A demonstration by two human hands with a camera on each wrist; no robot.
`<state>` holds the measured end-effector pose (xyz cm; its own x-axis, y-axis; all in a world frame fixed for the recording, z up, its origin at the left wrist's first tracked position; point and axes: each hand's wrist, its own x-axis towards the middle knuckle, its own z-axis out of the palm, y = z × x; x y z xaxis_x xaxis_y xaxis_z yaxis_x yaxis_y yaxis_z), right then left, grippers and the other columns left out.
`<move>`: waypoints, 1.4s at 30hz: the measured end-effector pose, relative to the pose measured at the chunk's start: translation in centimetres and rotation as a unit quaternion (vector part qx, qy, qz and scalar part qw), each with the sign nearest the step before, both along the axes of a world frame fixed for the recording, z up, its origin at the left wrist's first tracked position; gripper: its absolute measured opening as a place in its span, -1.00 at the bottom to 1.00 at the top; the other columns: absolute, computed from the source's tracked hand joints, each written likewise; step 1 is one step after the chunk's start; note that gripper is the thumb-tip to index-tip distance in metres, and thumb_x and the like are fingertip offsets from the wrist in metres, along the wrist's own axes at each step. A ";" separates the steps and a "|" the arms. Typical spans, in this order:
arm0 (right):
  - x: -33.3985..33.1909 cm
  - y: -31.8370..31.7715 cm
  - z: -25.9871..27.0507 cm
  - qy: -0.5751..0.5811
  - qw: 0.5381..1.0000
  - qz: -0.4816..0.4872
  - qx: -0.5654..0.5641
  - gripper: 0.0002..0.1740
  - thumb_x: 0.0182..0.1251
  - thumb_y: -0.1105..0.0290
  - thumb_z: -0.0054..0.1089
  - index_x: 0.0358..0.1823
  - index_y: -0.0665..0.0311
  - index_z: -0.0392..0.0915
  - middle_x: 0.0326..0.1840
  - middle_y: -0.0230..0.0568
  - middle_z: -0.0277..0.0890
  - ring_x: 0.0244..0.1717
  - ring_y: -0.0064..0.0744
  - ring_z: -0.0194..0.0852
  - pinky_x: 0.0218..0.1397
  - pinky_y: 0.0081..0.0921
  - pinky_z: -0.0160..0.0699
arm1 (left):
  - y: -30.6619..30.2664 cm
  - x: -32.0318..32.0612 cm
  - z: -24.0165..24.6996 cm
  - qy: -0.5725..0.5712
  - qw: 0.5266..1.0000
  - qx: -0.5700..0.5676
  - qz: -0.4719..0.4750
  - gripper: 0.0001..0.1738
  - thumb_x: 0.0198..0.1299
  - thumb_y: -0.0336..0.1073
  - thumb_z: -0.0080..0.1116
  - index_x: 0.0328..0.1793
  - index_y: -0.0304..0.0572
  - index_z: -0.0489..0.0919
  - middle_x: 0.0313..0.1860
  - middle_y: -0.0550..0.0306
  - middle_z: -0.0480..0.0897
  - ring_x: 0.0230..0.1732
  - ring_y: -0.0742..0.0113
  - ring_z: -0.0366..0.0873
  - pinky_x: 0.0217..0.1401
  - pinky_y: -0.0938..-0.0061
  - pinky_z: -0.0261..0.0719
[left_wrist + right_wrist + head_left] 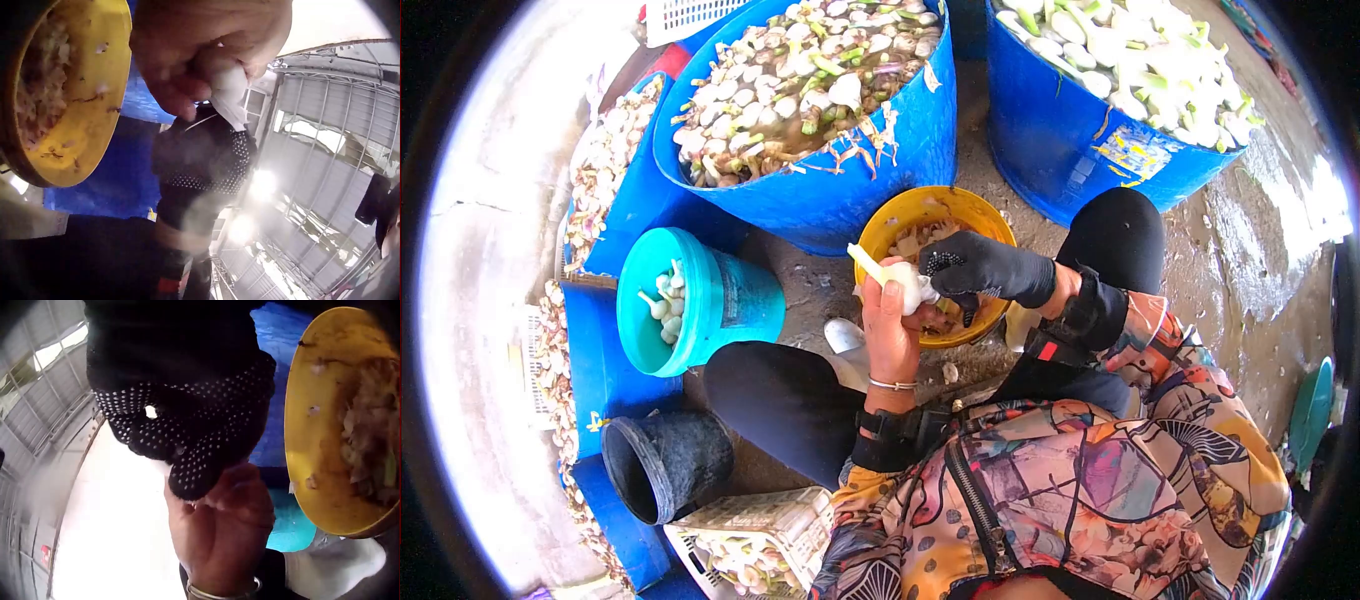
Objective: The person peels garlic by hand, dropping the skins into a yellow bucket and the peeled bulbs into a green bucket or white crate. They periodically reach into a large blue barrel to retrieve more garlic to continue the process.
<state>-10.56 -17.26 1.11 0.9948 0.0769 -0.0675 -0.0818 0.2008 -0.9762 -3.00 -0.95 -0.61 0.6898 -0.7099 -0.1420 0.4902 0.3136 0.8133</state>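
Note:
My bare left hand [888, 335] grips a white garlic bulb [908, 288], its cut stem pointing up and left in the head view. My right hand [990, 268], in a black glove with white dots, pinches the loose papery skin at the bulb's other end. In the left wrist view a flap of garlic skin [232, 115] hangs from the bulb down to the dotted glove [206, 153]. Gloved fingers cover most of the bulb in the right wrist view. Below both hands stands a yellow bucket [990, 213] with peeled skins [372, 431] inside.
A turquoise bucket [745, 300] with several peeled bulbs lies tilted at left, near a black bucket [690, 455]. Large blue tubs of garlic stand ahead, one [900, 150] in the middle, another [1040, 140] at right. A white crate [800, 520] sits at lower left.

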 end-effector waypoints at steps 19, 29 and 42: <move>-0.8 1.8 2.7 -0.139 0.850 -0.192 -0.470 -0.75 0.20 0.18 0.10 -0.26 0.21 0.54 -0.34 -0.09 0.55 -0.36 0.04 0.52 -0.30 -0.20 0.48 | 0.8 0.8 1.0 -0.153 0.988 0.011 0.007 -0.44 0.08 -0.49 0.11 0.25 -0.17 0.26 -0.07 0.11 0.47 -0.17 0.35 0.49 -0.28 0.42 0.62; 0.1 0.9 1.6 -0.182 0.809 -0.209 -0.518 -0.82 0.12 0.28 0.11 -0.33 0.22 0.50 -0.50 -0.07 0.50 -0.46 0.02 0.51 -0.42 -0.18 0.47 | 0.2 0.5 0.5 -0.213 0.975 0.023 0.057 -0.37 -0.07 -0.55 0.21 0.16 -0.20 0.21 -0.01 0.09 0.41 -0.08 0.32 0.50 -0.11 0.47 0.61; 2.5 -1.1 6.4 -0.289 0.728 -0.345 -0.517 -0.90 0.06 0.36 0.13 -0.41 0.20 0.46 -0.50 -0.06 0.47 -0.43 0.05 0.48 -0.44 -0.21 0.47 | 0.2 -0.4 2.2 -0.376 0.899 0.199 -0.106 -0.24 -0.16 -0.56 0.25 0.21 -0.22 0.13 0.05 -0.02 0.42 0.05 0.27 0.45 0.13 0.37 0.43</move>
